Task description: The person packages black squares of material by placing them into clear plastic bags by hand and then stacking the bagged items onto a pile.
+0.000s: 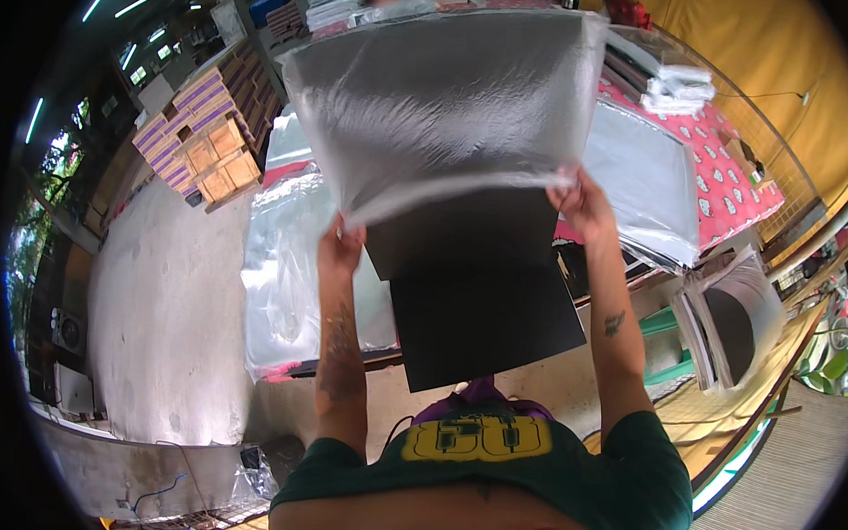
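Both my arms reach forward over the table with a large clear plastic bag (pixel 448 107) stretched between them. My left hand (pixel 340 248) pinches its near left corner, and my right hand (pixel 582 203) grips the near right corner. Inside the bag lies a black sheet (pixel 484 295), which sticks out of the near opening toward me. A crease or edge crosses the black part, and its near end hangs past the table edge in front of my shirt. Whether it is one sheet or a stack, I cannot tell.
Clear plastic bags (pixel 289 260) lie left of my left arm. Wrapped flat sheets (pixel 642 174) rest at right on a red patterned cloth (pixel 739 192). Folded plastic (pixel 678 90) sits farther back. A wrapped bundle (pixel 730 322) leans beside the table. Stacked boxes (pixel 209 127) stand far left.
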